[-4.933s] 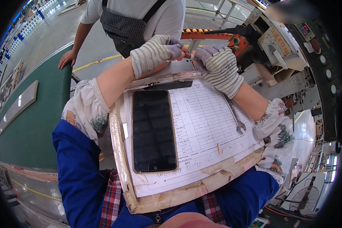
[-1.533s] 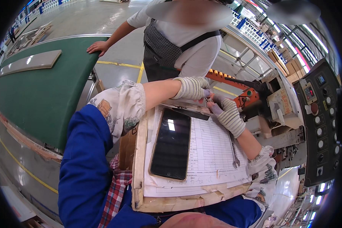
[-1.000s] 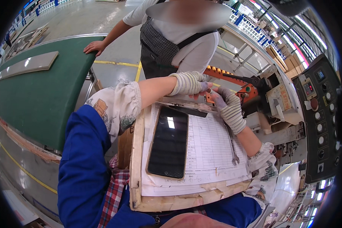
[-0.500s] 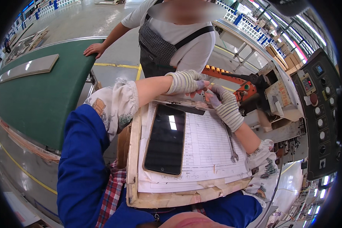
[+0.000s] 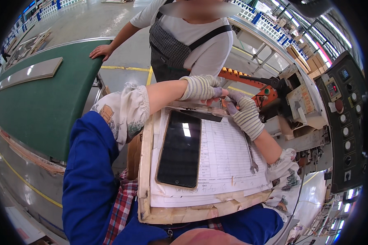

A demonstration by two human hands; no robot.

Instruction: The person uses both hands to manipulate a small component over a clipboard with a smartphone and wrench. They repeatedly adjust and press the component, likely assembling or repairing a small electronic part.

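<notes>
My left hand (image 5: pixel 201 88) and my right hand (image 5: pixel 246 113) wear striped knit gloves that leave the fingertips bare. They meet beyond the far edge of a wood-framed board (image 5: pixel 144 203), fingers curled and fingertips together. Whatever lies between them is too small or hidden to make out. Papers with a printed table (image 5: pixel 221 163) cover the board. On its left lies a large black-screened phone or tablet (image 5: pixel 179 151). A metal wrench (image 5: pixel 252 157) rests on the right, its upper part close under my right wrist.
A co-worker (image 5: pixel 188 45) in an apron stands opposite, one hand (image 5: pixel 102 52) on a green conveyor belt (image 5: pixel 37 114) at the left. A grey panel (image 5: pixel 30 74) lies on the belt. At right stand an orange machine arm (image 5: pixel 249 83) and a black control panel (image 5: pixel 345 122) with knobs.
My hands stay together, with a slight shift of the fingers. The board and phone appear a little further right in view. The co-worker's hand remains on the belt.
</notes>
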